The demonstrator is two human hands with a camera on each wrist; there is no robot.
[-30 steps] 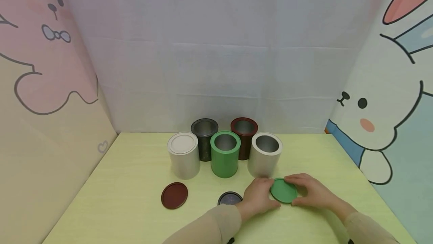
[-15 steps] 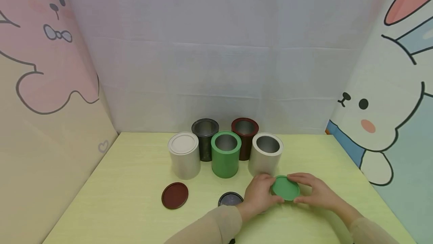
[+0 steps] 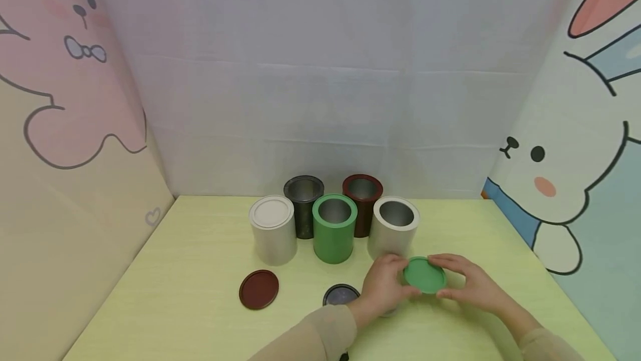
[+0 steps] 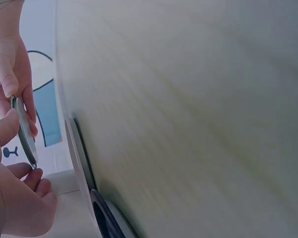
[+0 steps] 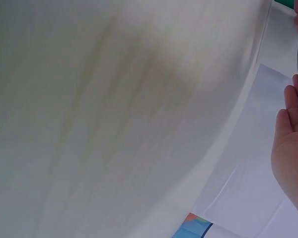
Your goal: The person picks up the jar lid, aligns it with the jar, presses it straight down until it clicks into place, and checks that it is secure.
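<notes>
A round green lid (image 3: pixel 424 275) is held just above the table between both hands, its flat face tilted up toward the head camera. My left hand (image 3: pixel 384 283) grips its left edge between thumb and fingers. On the opposite edge, my right hand (image 3: pixel 469 282) pinches it the same way. Seen edge-on in the left wrist view, the lid (image 4: pixel 25 131) is clear of the table surface. The open green canister (image 3: pixel 333 238) stands beyond the hands to the left. Below my left hand, a pale lid (image 3: pixel 389 312) shows only its edge.
Behind stand a lidded white canister (image 3: pixel 272 236), an open white one (image 3: pixel 392 238), an open black one (image 3: pixel 303 211) and an open dark red one (image 3: pixel 361 211). On the table lie a dark red lid (image 3: pixel 259 290) and a black lid (image 3: pixel 341 294), partly covered by the left sleeve.
Both hands have raised the green lid off the table, moving slightly away and to the right. The pale lid's edge has come into sight under the left hand. The canisters stay put.
</notes>
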